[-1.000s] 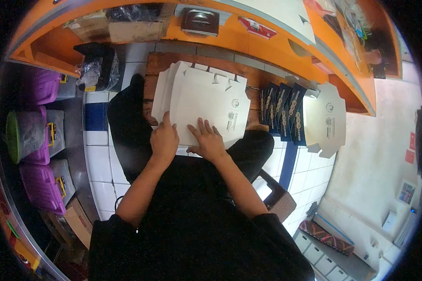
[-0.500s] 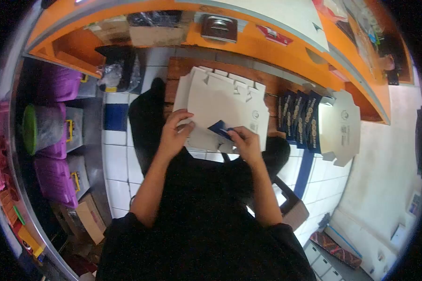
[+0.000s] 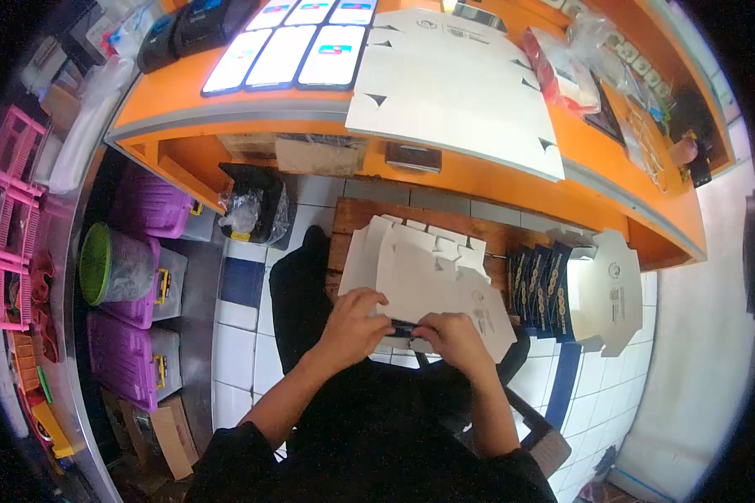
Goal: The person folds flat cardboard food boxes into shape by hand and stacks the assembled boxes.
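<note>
White box: lies across the person's lap and the wooden bench (image 3: 356,214); the white box (image 3: 419,268) has small print on its right side and slots along its far part.
Blue flap: the dark blue flap (image 3: 402,329) shows at the white box's near edge, between the hands.
Left hand: the left hand (image 3: 356,327) has bent fingers at the flap's left end; cannot tell whether it grips.
Right hand: the right hand (image 3: 451,339) pinches the flap's right end between thumb and fingers.
Blue boxes: a leaning row of blue boxes (image 3: 538,289) is right of the white box.
Orange bench: beyond the white box, the orange bench (image 3: 168,96) carries white card (image 3: 453,92) and phones (image 3: 275,57) with lit screens.
</note>
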### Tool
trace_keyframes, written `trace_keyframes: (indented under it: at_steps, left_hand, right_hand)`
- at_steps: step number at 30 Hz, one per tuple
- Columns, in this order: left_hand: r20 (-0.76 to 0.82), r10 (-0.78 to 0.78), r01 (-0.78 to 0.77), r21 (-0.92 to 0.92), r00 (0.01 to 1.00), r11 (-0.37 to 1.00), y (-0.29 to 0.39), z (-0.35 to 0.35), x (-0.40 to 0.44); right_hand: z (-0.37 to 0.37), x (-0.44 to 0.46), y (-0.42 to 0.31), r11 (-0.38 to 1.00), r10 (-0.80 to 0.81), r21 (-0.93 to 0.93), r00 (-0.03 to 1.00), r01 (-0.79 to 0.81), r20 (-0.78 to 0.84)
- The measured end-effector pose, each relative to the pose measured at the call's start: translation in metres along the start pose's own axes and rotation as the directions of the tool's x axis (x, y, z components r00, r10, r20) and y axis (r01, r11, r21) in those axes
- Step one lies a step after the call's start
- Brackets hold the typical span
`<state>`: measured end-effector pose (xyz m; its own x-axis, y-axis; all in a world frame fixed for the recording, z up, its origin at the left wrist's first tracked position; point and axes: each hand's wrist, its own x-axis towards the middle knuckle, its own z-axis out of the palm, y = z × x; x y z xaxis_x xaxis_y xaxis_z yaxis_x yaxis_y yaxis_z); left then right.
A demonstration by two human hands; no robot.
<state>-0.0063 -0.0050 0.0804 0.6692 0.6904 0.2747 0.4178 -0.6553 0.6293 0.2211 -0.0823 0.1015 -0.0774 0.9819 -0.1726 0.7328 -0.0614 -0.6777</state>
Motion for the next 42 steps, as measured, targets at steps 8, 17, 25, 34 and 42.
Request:
trace_keyframes:
  at_steps: [8,17,25,34,42]
  left_hand:
    - [0.094,-0.162,0.178,-0.191,0.982,0.965,0.001,0.009,-0.006]
    - [-0.056,-0.391,0.362,-0.277,0.919,0.89,0.005,0.015,-0.014]
    - [-0.008,-0.057,0.055,-0.192,0.998,0.98,0.057,0.019,-0.003]
    - [-0.101,-0.274,0.235,-0.292,0.956,0.927,0.054,0.033,-0.014]
    - [-0.127,-0.079,0.049,-0.224,0.989,0.973,0.067,0.055,-0.026]
  right_hand:
    - [-0.018,-0.019,-0.022,0.998,0.009,-0.055,0.999,-0.006,0.042]
    - [-0.026,-0.05,-0.011,0.92,-0.05,-0.379,0.932,-0.097,-0.36]
    - [-0.024,-0.045,-0.019,0.796,-0.192,-0.599,0.905,-0.082,-0.379]
    - [-0.002,-0.05,-0.011,0.923,-0.18,-0.337,0.568,-0.185,-0.803]
    - [0.043,-0.039,-0.018,-0.1,0.687,0.994,0.725,0.043,0.038]
